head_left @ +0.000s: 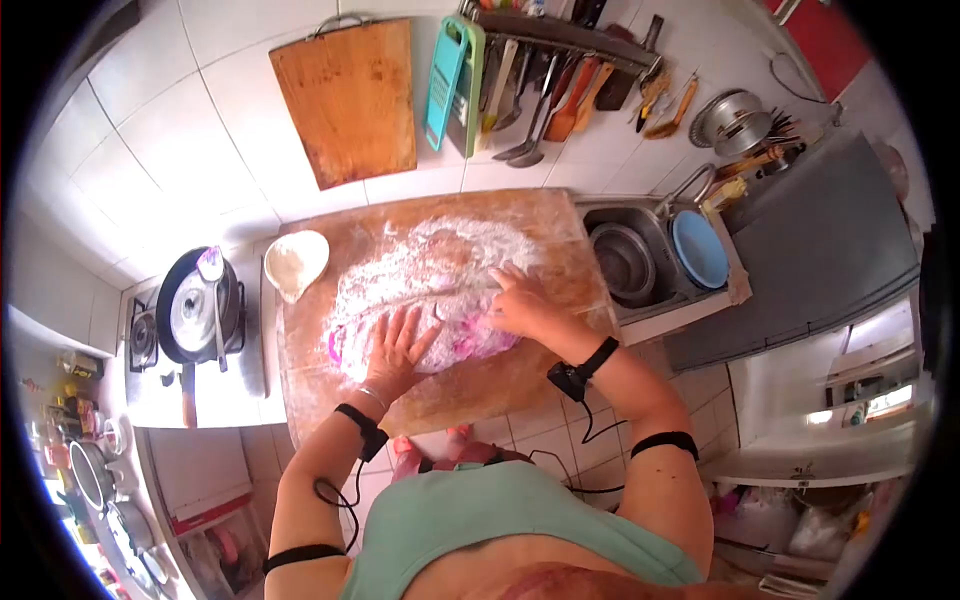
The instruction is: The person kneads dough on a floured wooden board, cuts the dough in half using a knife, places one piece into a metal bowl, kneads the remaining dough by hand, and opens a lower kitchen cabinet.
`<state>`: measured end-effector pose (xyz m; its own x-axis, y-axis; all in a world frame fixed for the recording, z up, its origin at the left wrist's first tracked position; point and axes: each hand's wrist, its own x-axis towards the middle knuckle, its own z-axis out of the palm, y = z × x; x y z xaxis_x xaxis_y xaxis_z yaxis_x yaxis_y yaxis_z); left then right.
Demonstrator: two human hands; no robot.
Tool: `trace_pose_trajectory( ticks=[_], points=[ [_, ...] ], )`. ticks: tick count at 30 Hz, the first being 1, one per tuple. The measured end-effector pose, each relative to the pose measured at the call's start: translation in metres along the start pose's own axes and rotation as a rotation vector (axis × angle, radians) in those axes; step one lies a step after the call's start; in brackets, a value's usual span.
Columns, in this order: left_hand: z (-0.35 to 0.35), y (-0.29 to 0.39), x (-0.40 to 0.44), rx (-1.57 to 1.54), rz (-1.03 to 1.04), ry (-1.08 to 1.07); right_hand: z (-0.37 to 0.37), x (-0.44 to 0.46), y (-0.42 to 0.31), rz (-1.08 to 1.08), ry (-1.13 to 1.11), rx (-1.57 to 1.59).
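A pink-purple mass of dough (pixel 468 343), heavily dusted with white flour, lies along the near part of a large wooden board (pixel 430 402). My left hand (pixel 400 345) rests flat on the left half of the dough with its fingers spread. At the dough's right end is my right hand (pixel 522 304), its fingers stretched out and touching the floury surface. Loose flour (pixel 430 255) covers the board beyond both hands. A pale bowl (pixel 297 262) stands at the board's far left corner.
To the left, a pan (pixel 190 310) with a spoon (pixel 216 295) sits on the stove. At right is a sink (pixel 655 225) holding a metal bowl (pixel 620 262) and a blue basin (pixel 699 249). Utensils (pixel 545 110) and a cutting board (pixel 350 105) hang on the wall.
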<state>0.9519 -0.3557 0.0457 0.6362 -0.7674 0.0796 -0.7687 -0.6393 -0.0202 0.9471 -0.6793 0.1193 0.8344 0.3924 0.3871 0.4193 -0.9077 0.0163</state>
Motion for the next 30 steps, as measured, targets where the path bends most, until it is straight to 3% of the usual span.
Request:
trace_pose_trajectory(
  ticks=[1, 3, 4, 8, 12, 14, 16, 18, 20, 24, 28, 30],
  points=[
    [-0.006, -0.001, 0.004, -0.032, -0.015, -0.047, 0.002, 0.002, 0.004, -0.067, 0.112, -0.082],
    [-0.010, -0.005, 0.002, -0.081, -0.019, -0.074, 0.001, 0.017, 0.024, 0.278, -0.233, 0.255],
    [-0.010, -0.007, -0.001, -0.080, -0.015, -0.062, -0.014, 0.046, 0.039, 0.425, -0.604, 0.029],
    [-0.015, -0.013, -0.024, -0.123, -0.022, 0.072, -0.116, 0.093, 0.069, 0.250, -0.206, -0.370],
    [-0.006, -0.026, -0.048, -0.089, -0.210, 0.096, -0.145, 0.152, 0.158, 0.305, 0.078, -0.392],
    [0.002, -0.033, -0.058, -0.140, -0.268, 0.106, -0.172, 0.177, 0.181, 0.169, 0.327, -0.537],
    [0.003, -0.033, -0.059, -0.155, -0.287, 0.099, -0.195, 0.204, 0.200, 0.077, 0.439, -0.670],
    [0.011, -0.032, -0.059, -0.062, -0.287, 0.102, -0.215, 0.225, 0.211, 0.066, 0.403, -0.755],
    [0.016, -0.035, -0.058, -0.087, -0.302, 0.116, -0.224, 0.242, 0.230, -0.066, 0.518, -0.950],
    [0.014, -0.032, -0.062, -0.034, -0.322, 0.131, -0.234, 0.265, 0.252, -0.086, 0.442, -1.173],
    [-0.008, -0.029, -0.067, -0.195, -0.431, 0.107, -0.243, 0.274, 0.263, -0.131, 0.433, -1.258],
    [-0.007, -0.031, -0.074, -0.274, -0.605, 0.120, -0.251, 0.278, 0.267, -0.136, 0.408, -1.280]
  ],
)
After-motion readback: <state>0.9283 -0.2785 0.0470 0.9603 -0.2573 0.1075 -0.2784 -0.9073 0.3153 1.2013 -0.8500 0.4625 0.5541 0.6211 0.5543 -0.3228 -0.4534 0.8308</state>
